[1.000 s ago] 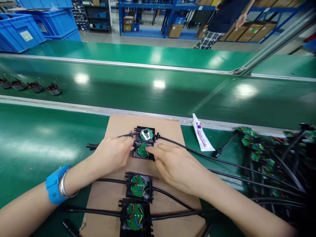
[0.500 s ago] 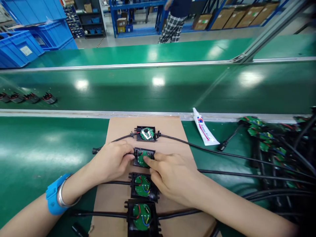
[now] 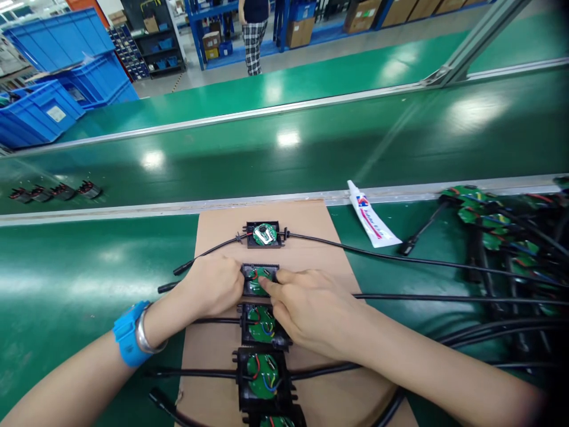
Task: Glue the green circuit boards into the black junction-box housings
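Several open black boxes with round green circuit boards and black cables lie in a column on a brown cardboard sheet [image 3: 311, 237]. My left hand [image 3: 213, 286] grips the left side of the second box [image 3: 258, 277]. My right hand [image 3: 309, 308] rests against that box's right side, with fingertips pressing on its green board. The top box [image 3: 264, 233] carries a silver metal piece on its board and lies untouched. Two more boxes [image 3: 262, 323] [image 3: 263, 376] sit below my hands. A blue band and a metal bangle are on my left wrist.
A white glue tube [image 3: 371, 216] lies right of the cardboard. A heap of cabled green boards [image 3: 498, 237] fills the right side. Several small black parts [image 3: 57, 191] sit on the green conveyor belt at left. Blue crates [image 3: 48, 101] stand behind; a person [image 3: 255, 29] is far back.
My view has shifted, so the boxes sit higher and a lower box has come into view. My hands stay on the second box, the right fingertips still on its board. The person in the background moved left.
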